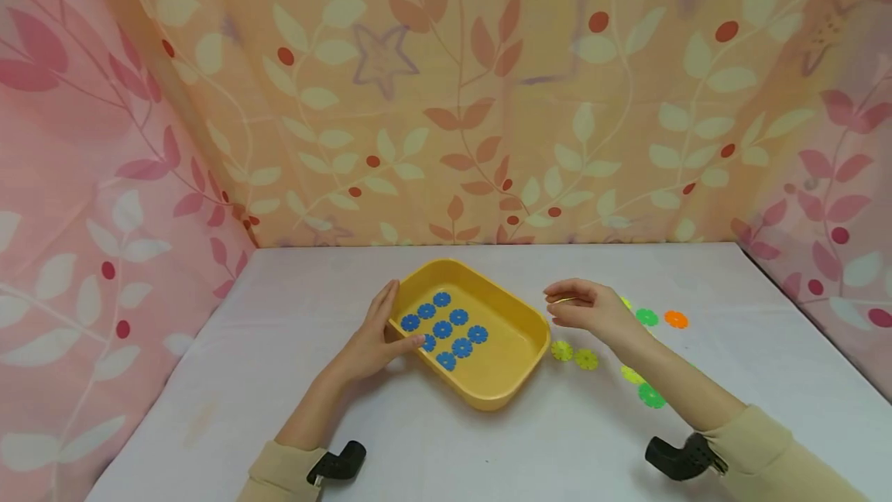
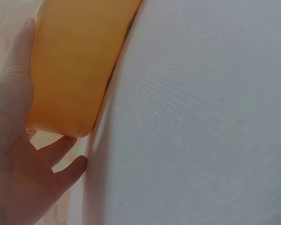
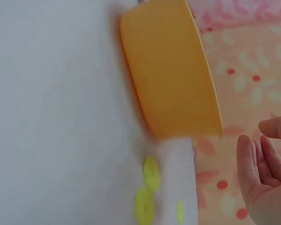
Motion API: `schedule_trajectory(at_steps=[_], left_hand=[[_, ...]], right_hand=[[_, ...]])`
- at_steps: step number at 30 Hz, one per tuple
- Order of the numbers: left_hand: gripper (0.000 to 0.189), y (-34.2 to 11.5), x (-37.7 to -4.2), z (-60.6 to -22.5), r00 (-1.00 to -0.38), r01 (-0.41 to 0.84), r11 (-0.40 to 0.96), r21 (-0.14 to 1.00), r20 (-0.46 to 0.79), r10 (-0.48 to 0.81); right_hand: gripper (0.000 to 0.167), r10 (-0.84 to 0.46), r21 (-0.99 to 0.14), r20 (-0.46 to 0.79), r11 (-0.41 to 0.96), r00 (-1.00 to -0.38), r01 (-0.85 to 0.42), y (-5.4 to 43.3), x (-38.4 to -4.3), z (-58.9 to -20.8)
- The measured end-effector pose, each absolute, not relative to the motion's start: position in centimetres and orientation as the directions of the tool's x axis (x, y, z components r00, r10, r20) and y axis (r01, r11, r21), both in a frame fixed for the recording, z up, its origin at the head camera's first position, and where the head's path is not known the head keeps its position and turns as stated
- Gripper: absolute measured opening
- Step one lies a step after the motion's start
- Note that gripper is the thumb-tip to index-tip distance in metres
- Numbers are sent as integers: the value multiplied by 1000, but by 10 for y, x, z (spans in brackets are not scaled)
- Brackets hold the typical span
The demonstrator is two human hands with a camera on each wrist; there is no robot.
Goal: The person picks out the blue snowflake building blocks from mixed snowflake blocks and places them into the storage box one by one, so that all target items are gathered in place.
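Note:
A yellow rectangular tray (image 1: 512, 351) with rounded corners sits slantwise on the table in the head view. Inside, several blue notched plastic discs (image 1: 442, 329) lie in rows toward its left side. My left hand (image 1: 372, 343) grips the tray's left end, thumb over the rim and fingers along the outer wall, one fingertip at the tablecloth in the left wrist view. Just right of the tray, my right hand (image 1: 592, 312) hovers with fingers loosely bent. The right wrist view shows a gap between its thumb and fingers, nothing held. Two yellow discs (image 1: 562, 351) lie below it.
More discs are scattered on the right: a green disc (image 1: 646, 318), an orange disc (image 1: 676, 320) and a lower green disc (image 1: 652, 395), some partly hidden by the right forearm. A white cloth (image 1: 209, 409) covers the table. Patterned curtains (image 1: 453, 99) enclose the back and sides.

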State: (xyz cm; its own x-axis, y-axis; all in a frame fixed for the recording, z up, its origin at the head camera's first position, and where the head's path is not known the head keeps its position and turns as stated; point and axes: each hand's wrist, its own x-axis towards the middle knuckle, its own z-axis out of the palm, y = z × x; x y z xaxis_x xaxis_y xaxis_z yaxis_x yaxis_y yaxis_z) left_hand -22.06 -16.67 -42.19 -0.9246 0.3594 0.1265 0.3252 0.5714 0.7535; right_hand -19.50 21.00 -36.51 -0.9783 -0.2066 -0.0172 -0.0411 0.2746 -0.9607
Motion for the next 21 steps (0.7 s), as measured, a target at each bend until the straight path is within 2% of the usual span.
schedule_trajectory(at_steps=[6,8,12,15,17,21], left_hand=[[109,-168,-224,-422,-922,335,579,743,132,364],[109,-168,-224,-423,-923,332,583,742,127,364],[109,-168,-225,-423,-925,327,586,741,122,361],[109,-167,-224,-422,-924,327,578,747,125,360],[109,-167,-223,-421,-923,329,572,751,128,362],[108,-167,-223,-423,-925,324,572,753,127,358]], right_hand=[[56,-130,-975,-70,218,-989,41,251,-186,-369],[54,-102,-981,-96,176,-990,77,264,-186,-373],[38,-69,-988,-133,95,-989,126,291,-187,-383],[40,-47,-986,-143,92,-989,139,308,-189,-391],[50,-26,-977,-156,151,-987,150,318,-190,-396],[63,7,-902,-150,409,-989,140,329,-193,-404]])
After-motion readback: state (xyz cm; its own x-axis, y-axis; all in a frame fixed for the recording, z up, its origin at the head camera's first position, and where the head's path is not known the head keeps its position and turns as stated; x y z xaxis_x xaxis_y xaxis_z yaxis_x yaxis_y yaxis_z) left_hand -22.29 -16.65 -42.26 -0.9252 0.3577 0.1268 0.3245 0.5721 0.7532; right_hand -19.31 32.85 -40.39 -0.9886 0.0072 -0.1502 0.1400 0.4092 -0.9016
